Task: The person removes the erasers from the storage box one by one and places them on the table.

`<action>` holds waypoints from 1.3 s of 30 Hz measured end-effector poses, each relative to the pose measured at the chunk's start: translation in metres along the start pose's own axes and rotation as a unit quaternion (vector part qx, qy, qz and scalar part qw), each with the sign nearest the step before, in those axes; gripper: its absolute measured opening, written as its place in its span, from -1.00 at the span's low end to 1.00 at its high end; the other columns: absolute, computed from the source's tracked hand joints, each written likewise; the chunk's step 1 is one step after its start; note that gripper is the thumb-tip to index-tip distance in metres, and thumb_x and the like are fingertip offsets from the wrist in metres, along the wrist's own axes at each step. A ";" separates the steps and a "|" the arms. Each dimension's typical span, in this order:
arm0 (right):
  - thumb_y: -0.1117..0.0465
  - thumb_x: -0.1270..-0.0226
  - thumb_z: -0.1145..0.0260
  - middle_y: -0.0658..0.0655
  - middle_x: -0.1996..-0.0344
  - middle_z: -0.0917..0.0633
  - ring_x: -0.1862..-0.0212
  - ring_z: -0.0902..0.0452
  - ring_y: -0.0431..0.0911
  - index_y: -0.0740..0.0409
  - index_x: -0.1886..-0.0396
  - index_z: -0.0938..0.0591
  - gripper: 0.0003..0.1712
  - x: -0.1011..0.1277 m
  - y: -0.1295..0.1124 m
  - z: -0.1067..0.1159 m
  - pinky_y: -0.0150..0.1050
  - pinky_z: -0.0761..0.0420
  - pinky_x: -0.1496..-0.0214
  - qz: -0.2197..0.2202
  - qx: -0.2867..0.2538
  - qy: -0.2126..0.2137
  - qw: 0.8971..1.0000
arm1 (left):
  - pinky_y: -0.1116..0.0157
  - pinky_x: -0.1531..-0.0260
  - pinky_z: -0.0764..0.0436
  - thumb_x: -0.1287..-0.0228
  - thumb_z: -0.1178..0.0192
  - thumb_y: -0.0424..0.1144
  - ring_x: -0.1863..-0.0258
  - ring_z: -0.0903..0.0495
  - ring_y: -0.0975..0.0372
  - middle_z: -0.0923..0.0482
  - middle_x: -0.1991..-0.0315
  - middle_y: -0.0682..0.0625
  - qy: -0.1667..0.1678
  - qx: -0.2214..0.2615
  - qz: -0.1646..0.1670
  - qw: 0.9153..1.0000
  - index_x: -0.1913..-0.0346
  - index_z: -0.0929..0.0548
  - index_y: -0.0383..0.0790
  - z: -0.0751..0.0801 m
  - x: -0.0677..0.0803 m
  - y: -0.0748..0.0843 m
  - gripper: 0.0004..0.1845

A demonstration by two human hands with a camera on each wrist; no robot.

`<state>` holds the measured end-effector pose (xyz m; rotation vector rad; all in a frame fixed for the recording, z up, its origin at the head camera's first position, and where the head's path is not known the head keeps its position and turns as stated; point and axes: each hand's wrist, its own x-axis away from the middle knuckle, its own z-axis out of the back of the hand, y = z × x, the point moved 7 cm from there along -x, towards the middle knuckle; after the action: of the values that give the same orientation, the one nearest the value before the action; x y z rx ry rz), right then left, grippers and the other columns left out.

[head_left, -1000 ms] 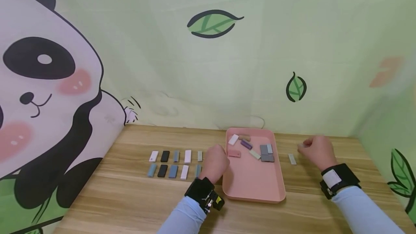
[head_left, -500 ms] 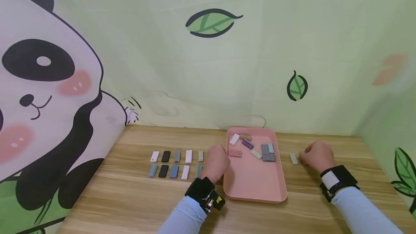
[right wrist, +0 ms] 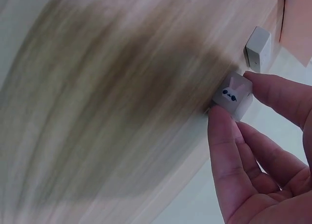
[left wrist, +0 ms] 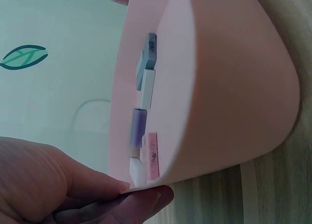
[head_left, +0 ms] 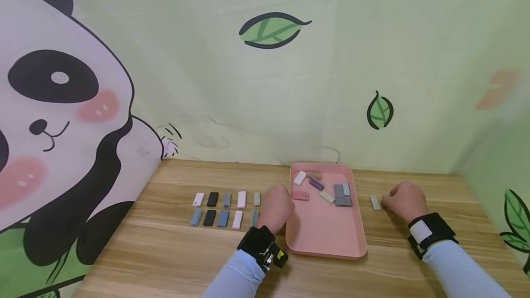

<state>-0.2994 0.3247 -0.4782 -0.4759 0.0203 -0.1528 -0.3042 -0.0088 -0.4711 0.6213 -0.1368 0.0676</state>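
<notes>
Ten small tiles [head_left: 224, 207] lie in two rows of five on the left part of the wooden table [head_left: 174, 252], with bare wood in front of them and to their left. Just right of the rows the left hand [head_left: 276, 208] rests curled at the near left edge of the pink tray [head_left: 327, 238], fingertips [left wrist: 146, 199] touching its rim and holding nothing. Seven or so tiles sit loose in the tray's far half; its near half is bare. Right of the tray one grey-white tile [head_left: 375, 202] lies alone. Just beside it the right hand [head_left: 406, 201] pinches a grey tile [right wrist: 233, 95] between thumb and fingers, down at the tabletop; the tile bears a rabbit face. No writing is readable.
</notes>
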 end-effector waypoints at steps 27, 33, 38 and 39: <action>-0.01 0.00 -0.41 0.39 0.05 -0.55 0.05 -0.50 0.19 0.36 -0.01 -0.53 -0.34 0.005 -0.162 -0.012 0.09 -0.56 0.06 0.166 -0.006 -0.010 0.986 | 0.36 0.70 -0.40 -0.12 -0.18 -0.45 0.68 -0.47 0.20 -0.48 0.63 -0.01 -0.013 0.034 -0.008 0.999 0.56 -0.56 -0.21 -0.001 -0.001 -0.003 -0.84; -0.04 0.14 -0.50 0.47 -0.07 -0.47 -0.05 -0.44 0.34 0.37 -0.22 -0.35 -0.03 0.002 -0.174 -0.032 0.18 -0.47 -0.06 0.174 0.044 -0.014 0.984 | 0.37 0.68 -0.40 -0.10 -0.17 -0.45 0.66 -0.46 0.21 -0.47 0.61 0.00 -0.007 0.026 -0.021 0.999 0.54 -0.57 -0.21 0.000 -0.001 -0.002 -0.86; -0.02 0.16 -0.52 0.39 0.01 -0.57 -0.01 -0.47 0.21 0.32 -0.25 -0.35 -0.02 0.006 -0.177 -0.052 0.11 -0.39 -0.16 0.178 0.090 -0.056 0.978 | 0.37 0.68 -0.40 -0.12 -0.17 -0.45 0.65 -0.47 0.20 -0.48 0.60 -0.01 -0.013 0.034 -0.015 0.999 0.49 -0.59 -0.23 0.000 0.000 -0.003 -0.90; -0.01 0.15 -0.52 0.36 0.05 -0.60 0.04 -0.49 0.17 0.31 -0.23 -0.37 -0.06 0.007 -0.178 -0.056 0.08 -0.39 -0.14 0.178 0.095 -0.068 0.977 | 0.37 0.68 -0.40 -0.12 -0.16 -0.45 0.65 -0.47 0.20 -0.48 0.60 -0.01 -0.013 0.033 -0.016 0.999 0.48 -0.60 -0.23 0.000 0.000 -0.003 -0.90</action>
<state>-0.3209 0.1422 -0.4468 -0.2836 -0.0421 0.2287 -0.3040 -0.0115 -0.4726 0.6903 -0.1503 0.0337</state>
